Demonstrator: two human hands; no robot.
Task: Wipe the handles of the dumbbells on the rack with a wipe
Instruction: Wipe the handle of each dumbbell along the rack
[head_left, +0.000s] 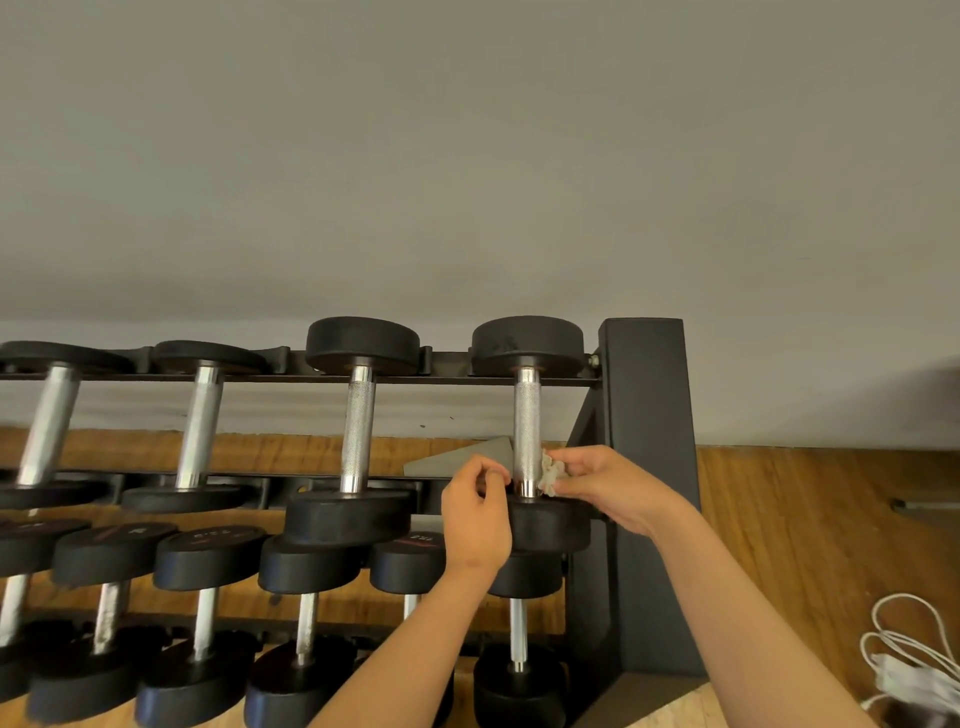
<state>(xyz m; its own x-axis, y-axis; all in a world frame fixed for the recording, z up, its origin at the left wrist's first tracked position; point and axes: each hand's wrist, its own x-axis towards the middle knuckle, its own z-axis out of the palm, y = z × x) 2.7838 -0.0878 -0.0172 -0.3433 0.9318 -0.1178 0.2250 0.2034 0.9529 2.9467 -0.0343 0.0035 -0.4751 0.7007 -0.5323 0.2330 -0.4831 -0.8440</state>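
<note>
A black rack (644, 467) holds two rows of black dumbbells with knurled steel handles. On the upper row's right end stands the rightmost dumbbell, its handle (527, 421) bare above my hands. My right hand (602, 483) pinches a crumpled white wipe (551, 473) against the handle's lower right side. My left hand (478, 514), fingers curled, pinches at the handle's lower left; whether it holds part of the wipe is hidden. The neighbouring dumbbell handle (358, 431) stands to the left.
More dumbbells (208, 561) fill the lower row and the upper row's left side. A grey wall rises behind the rack. Wooden floor shows to the right, with a coiled white cable (904, 660) at the bottom right corner.
</note>
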